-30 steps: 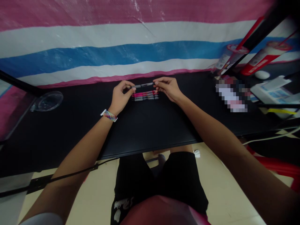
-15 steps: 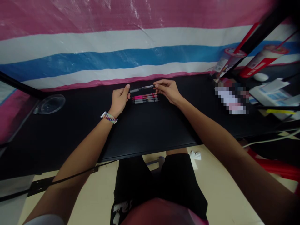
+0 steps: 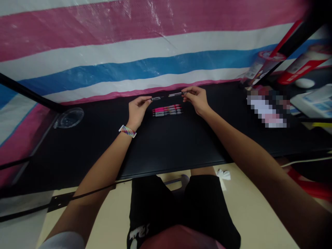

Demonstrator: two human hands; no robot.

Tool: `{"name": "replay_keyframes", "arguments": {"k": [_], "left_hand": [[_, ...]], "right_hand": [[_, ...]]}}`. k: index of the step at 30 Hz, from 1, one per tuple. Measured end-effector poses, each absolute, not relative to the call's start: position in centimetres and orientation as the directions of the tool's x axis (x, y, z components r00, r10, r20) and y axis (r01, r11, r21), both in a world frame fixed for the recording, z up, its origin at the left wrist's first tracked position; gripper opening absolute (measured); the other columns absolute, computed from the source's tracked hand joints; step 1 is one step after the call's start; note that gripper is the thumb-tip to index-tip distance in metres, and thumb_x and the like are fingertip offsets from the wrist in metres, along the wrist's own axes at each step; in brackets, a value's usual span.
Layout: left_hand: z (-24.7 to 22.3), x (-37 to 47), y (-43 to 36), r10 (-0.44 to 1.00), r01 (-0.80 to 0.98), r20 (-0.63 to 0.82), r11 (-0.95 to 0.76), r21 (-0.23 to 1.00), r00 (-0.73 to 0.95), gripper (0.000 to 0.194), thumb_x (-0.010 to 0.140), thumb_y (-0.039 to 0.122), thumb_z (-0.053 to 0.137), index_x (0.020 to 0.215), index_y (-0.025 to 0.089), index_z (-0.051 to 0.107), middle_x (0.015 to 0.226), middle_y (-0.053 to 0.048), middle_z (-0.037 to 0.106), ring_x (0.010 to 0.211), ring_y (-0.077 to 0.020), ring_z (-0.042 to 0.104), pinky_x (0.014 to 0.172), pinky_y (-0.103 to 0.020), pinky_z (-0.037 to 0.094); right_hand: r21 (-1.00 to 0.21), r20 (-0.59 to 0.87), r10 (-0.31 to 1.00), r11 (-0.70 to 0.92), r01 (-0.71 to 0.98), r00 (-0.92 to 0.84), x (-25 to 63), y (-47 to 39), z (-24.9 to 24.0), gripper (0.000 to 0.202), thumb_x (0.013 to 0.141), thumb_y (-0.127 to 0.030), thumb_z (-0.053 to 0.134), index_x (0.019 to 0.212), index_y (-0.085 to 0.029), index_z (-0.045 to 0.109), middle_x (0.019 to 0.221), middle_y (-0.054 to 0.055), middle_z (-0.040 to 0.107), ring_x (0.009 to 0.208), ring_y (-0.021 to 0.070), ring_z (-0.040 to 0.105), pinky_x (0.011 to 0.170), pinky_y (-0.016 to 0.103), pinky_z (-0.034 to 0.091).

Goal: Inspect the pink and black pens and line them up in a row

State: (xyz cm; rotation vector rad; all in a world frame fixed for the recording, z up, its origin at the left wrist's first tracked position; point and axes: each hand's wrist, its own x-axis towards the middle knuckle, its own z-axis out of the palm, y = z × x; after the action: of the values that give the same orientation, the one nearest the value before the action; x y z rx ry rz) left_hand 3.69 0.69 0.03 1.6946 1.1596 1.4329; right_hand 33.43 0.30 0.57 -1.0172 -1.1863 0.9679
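Note:
My left hand [image 3: 137,109] pinches the short left piece [image 3: 157,98] of a dark grey pen just above the black table [image 3: 168,145]. My right hand [image 3: 197,98] pinches the pen's right piece [image 3: 175,94]. A small gap shows between the two pieces, which line up end to end. Right below them, a row of pink and grey pens [image 3: 167,110] lies side by side on the table, between my two hands. A striped band is on my left wrist.
A clear round plastic lid [image 3: 68,118] lies at the table's left. Red-and-white boxes [image 3: 301,65], a white mouse [image 3: 304,83], papers and a blurred item [image 3: 267,109] crowd the right side. A striped tarp [image 3: 129,52] backs the table. A black cable hangs under the table's front edge.
The pen was whole between both hands and now shows as two pieces with a gap. My hands have drawn apart, and the view has shifted slightly left.

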Motion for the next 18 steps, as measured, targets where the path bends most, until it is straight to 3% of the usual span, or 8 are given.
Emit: {"name": "replay_keyframes", "arguments": {"k": [7,18], "left_hand": [[-0.42,3.60,0.67,0.915,0.228,0.402,-0.389,0.893,-0.014,0.017,0.091,0.033,0.088,0.106,0.025,0.087,0.111,-0.007,0.089,0.106,-0.0234,0.085,0.107,-0.044,0.067],[-0.51,3.69,0.51,0.923,0.211,0.384,-0.369,0.905,-0.035,0.015,0.090,0.030,0.090,0.105,0.026,0.089,0.111,-0.007,0.090,0.105,-0.0232,0.085,0.108,-0.046,0.068]], "right_hand": [[-0.966,0.248,0.950,0.257,-0.024,0.192,33.69,0.66,0.56,0.012,0.075,-0.027,0.079,0.087,-0.024,0.078,0.079,0.003,0.073,0.070,0.0170,0.067,0.072,0.036,0.064],[-0.960,0.271,0.944,0.280,-0.022,0.188,33.76,0.71,0.08,0.016,0.073,-0.034,0.080,0.086,-0.026,0.076,0.081,0.003,0.071,0.071,0.0190,0.066,0.074,0.040,0.064]]}}
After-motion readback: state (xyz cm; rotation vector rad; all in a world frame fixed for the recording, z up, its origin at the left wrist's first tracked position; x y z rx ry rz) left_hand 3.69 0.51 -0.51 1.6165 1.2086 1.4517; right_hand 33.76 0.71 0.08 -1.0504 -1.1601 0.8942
